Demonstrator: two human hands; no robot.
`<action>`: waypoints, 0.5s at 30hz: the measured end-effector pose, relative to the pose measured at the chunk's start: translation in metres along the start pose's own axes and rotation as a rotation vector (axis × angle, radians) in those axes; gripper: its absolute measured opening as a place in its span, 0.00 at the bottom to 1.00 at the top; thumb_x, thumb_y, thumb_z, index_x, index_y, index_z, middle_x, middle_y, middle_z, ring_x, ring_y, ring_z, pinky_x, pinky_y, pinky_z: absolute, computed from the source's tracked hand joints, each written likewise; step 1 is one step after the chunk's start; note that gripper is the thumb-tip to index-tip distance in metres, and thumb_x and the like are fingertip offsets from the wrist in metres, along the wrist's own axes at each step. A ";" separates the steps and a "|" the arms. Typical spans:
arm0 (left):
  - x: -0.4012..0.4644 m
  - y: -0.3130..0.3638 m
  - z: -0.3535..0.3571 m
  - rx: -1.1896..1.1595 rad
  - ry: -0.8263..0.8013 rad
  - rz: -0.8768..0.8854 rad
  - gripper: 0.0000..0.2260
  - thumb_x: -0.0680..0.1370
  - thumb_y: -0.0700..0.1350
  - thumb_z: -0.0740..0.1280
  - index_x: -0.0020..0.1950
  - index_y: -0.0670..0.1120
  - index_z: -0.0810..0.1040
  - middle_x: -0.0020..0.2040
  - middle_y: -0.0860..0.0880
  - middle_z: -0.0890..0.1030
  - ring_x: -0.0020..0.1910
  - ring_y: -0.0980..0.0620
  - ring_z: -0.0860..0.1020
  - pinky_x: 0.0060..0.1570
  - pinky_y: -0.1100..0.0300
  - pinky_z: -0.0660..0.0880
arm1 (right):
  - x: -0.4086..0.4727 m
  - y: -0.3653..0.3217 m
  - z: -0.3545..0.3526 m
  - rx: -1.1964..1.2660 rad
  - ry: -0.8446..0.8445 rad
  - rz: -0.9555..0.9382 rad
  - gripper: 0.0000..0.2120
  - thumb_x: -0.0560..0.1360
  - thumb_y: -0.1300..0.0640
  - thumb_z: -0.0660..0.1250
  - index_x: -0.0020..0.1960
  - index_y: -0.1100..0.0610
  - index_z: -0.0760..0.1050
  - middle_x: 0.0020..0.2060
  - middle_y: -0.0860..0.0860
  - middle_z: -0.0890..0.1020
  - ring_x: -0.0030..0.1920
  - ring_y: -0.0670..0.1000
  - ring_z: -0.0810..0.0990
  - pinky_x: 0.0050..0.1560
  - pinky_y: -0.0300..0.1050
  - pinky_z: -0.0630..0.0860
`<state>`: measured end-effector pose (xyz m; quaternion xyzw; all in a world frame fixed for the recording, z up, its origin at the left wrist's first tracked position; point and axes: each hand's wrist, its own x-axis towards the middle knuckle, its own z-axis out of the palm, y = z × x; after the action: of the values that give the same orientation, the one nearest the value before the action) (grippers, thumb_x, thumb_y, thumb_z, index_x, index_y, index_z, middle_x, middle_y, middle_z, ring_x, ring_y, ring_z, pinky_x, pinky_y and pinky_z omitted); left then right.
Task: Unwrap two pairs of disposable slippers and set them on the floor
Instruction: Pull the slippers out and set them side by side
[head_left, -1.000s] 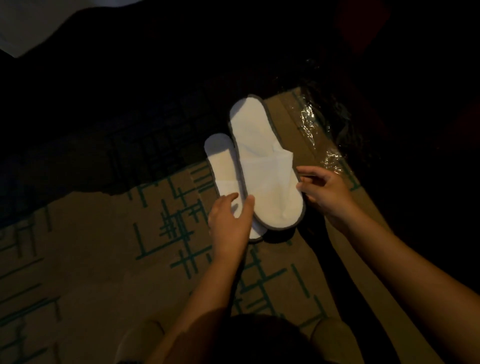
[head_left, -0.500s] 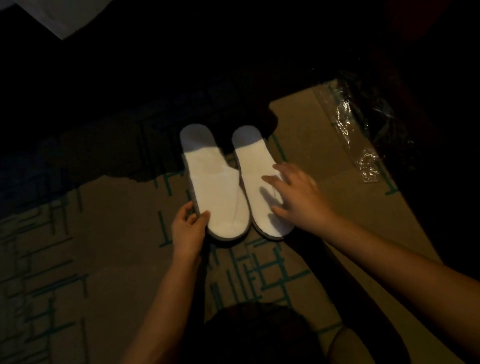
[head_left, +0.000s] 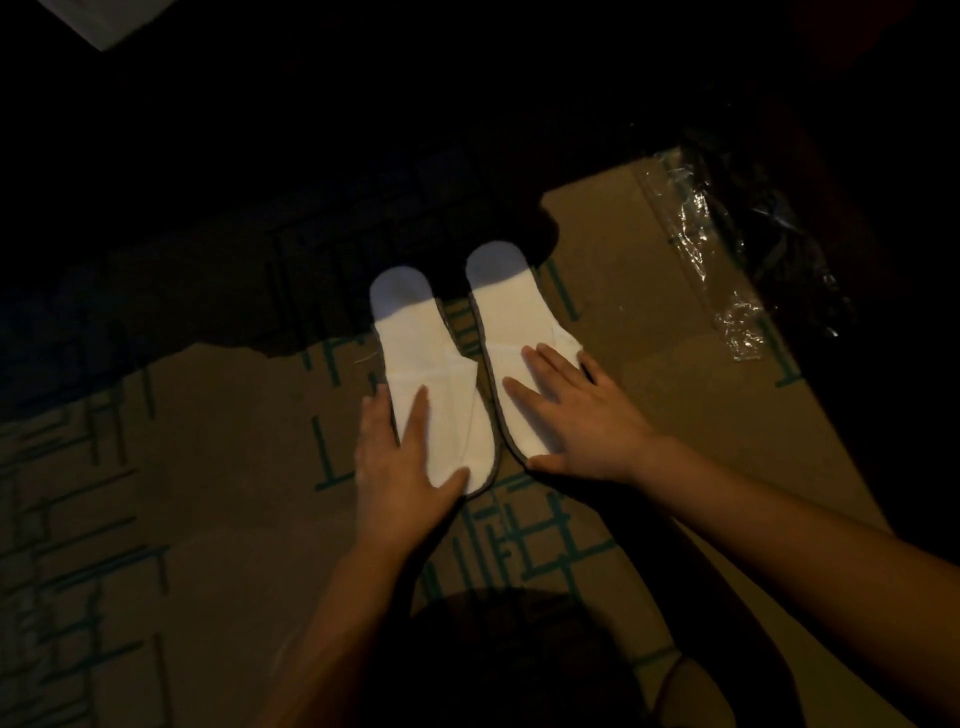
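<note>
Though the head view is dim, both white slippers lie side by side on the patterned carpet, the left slipper under the flat, spread left hand and the right slipper under the equally flat right hand, neither hand gripping anything. They look light, thin and floppy (soft non-woven cloth with a grey edge binding), so pinching a sole's rim or the folded upper should lift one easily. The crinkled, glossy clear wrapper lies well apart.
</note>
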<state>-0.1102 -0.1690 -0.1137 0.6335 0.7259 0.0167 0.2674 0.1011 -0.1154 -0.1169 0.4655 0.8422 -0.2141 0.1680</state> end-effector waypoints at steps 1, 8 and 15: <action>0.000 -0.002 0.006 0.068 -0.066 0.054 0.42 0.70 0.57 0.67 0.75 0.58 0.42 0.77 0.48 0.37 0.76 0.46 0.38 0.73 0.49 0.45 | 0.000 0.000 0.000 0.009 -0.004 0.006 0.44 0.71 0.35 0.60 0.76 0.49 0.41 0.76 0.56 0.38 0.76 0.55 0.36 0.75 0.57 0.40; 0.007 0.004 0.019 0.150 -0.158 0.150 0.40 0.72 0.60 0.64 0.74 0.58 0.40 0.77 0.46 0.35 0.76 0.46 0.37 0.74 0.50 0.48 | -0.011 0.013 -0.009 0.047 -0.011 0.061 0.44 0.71 0.35 0.61 0.76 0.47 0.41 0.76 0.56 0.37 0.76 0.56 0.34 0.74 0.57 0.40; 0.011 0.020 0.023 0.133 -0.159 0.200 0.40 0.72 0.59 0.65 0.75 0.56 0.42 0.77 0.46 0.35 0.76 0.47 0.37 0.73 0.54 0.44 | -0.023 0.020 -0.009 0.120 -0.075 0.095 0.44 0.71 0.40 0.66 0.76 0.48 0.42 0.76 0.55 0.38 0.76 0.55 0.36 0.75 0.53 0.45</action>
<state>-0.0828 -0.1622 -0.1301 0.7184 0.6350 -0.0551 0.2785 0.1290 -0.1178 -0.1026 0.5059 0.7978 -0.2731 0.1813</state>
